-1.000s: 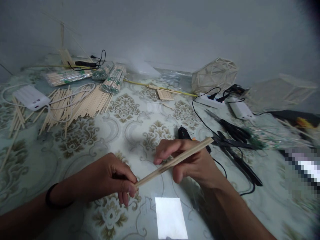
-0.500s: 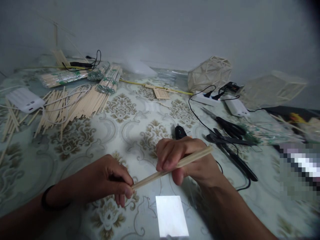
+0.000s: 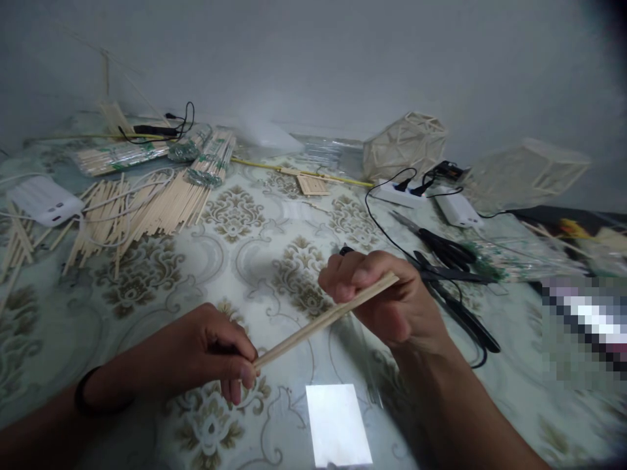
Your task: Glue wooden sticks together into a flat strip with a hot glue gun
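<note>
A wooden stick [image 3: 323, 320] is gripped at its lower end by the left hand [image 3: 200, 356]. Its upper part is clamped by the right hand [image 3: 386, 300]. It is possibly two sticks, held above the bench [image 3: 255, 248].

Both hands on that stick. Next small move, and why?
Probably spread the hands a little to part the wooden stick: it looks like two strips side by side, the left hand pinches its lower end, the right hand grips its upper end, and it is held clear of the table.
</note>
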`<state>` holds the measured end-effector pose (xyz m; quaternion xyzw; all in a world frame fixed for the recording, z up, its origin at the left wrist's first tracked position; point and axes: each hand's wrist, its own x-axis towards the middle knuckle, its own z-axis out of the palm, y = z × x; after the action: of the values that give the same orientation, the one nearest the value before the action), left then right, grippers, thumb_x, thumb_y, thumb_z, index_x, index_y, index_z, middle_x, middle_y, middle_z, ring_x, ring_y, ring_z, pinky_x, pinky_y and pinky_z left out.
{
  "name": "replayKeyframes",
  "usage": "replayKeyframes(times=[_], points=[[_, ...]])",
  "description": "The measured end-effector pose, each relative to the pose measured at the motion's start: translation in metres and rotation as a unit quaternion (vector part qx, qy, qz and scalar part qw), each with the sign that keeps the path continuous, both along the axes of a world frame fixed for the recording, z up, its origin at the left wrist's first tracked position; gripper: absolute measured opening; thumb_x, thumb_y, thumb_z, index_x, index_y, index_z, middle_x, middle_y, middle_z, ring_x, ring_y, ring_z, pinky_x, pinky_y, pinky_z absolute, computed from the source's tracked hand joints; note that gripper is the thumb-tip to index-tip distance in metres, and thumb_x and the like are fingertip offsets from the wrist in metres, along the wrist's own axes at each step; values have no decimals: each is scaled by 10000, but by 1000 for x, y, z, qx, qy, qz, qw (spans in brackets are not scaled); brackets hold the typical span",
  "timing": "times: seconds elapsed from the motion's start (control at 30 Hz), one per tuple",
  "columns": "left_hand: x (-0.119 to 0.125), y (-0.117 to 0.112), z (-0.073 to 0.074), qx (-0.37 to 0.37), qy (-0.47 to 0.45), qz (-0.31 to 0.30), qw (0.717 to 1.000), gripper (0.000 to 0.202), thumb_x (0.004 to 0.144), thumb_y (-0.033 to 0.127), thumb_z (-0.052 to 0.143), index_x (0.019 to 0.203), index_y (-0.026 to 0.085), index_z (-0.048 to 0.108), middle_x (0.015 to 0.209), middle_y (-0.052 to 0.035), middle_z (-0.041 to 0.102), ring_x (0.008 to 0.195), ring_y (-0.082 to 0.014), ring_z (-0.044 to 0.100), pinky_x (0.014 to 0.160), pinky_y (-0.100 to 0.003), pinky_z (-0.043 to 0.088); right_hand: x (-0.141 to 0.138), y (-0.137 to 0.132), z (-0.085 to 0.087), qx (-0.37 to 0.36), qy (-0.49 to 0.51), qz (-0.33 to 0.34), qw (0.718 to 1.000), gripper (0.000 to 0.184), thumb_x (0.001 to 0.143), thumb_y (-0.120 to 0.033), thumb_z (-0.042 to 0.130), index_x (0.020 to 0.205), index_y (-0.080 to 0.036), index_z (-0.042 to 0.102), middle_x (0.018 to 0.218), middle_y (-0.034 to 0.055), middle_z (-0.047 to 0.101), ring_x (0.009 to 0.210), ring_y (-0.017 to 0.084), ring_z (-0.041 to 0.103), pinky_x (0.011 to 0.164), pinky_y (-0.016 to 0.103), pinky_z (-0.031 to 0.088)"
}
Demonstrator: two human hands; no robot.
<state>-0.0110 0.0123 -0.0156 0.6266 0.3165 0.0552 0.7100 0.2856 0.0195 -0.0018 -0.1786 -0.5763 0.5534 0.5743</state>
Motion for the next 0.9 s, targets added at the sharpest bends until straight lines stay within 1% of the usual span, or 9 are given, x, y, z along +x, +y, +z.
replayKeyframes(times=[0.2, 0.3, 0.37, 0.57, 0.7, 0.8, 0.9], points=[[0, 1, 2, -3, 4, -3, 1000, 310, 1008, 441, 808, 864, 179, 889, 750, -49, 863, 704, -173, 820, 688, -222, 621, 4, 1, 4, -12, 18, -29, 999, 171, 881, -494, 974, 961, -359, 907, 724, -21, 722, 698, 165, 619, 706, 327, 538], [0, 0, 3, -6, 7, -4, 1000, 311, 991, 443, 816, 846, 177, 884, 742, -53, 860, 702, -178, 817, 687, -221, 617, 3, 1, 6, -13, 16, -36, 999, 128, 903, -471, 960, 885, -363, 895, 670, -26, 678, 660, 169, 588, 706, 347, 530], [0, 0, 3, -9, 13, -2, 1000, 302, 975, 444, 832, 834, 182, 882, 746, -51, 861, 706, -179, 816, 688, -219, 616, 3, 1, 7, -10, 14, -42, 999, 115, 902, -453, 963, 868, -369, 892, 646, -29, 663, 644, 171, 576, 701, 354, 523], [-1, -1, 0, -19, 15, 3, 1000, 255, 967, 413, 842, 850, 191, 883, 748, -39, 863, 687, -158, 806, 673, -197, 593, 1, 0, 7, 3, 7, -51, 999, 119, 882, -476, 975, 871, -387, 897, 600, -37, 627, 602, 172, 537, 655, 357, 493], [0, 1, 3, -14, 16, -3, 1000, 306, 982, 452, 822, 838, 187, 872, 735, -41, 851, 696, -166, 802, 692, -216, 602, 1, -1, 9, 6, 3, -52, 999, 199, 842, -536, 991, 815, -375, 878, 574, -41, 592, 557, 169, 493, 609, 355, 471], [0, 2, 5, -27, 17, 7, 999, 322, 973, 473, 833, 832, 184, 859, 732, -40, 846, 684, -164, 791, 688, -219, 598, 2, -1, 10, 2, 1, -60, 998, 209, 839, -554, 987, 811, -377, 881, 586, -34, 609, 574, 175, 522, 635, 364, 511], [0, 2, 6, -27, 13, 16, 999, 317, 968, 471, 841, 833, 185, 849, 736, -37, 845, 694, -164, 793, 693, -217, 597, 3, 0, 8, -8, 0, -72, 997, 206, 831, -569, 988, 901, -390, 915, 669, -10, 685, 647, 185, 589, 659, 364, 546]])
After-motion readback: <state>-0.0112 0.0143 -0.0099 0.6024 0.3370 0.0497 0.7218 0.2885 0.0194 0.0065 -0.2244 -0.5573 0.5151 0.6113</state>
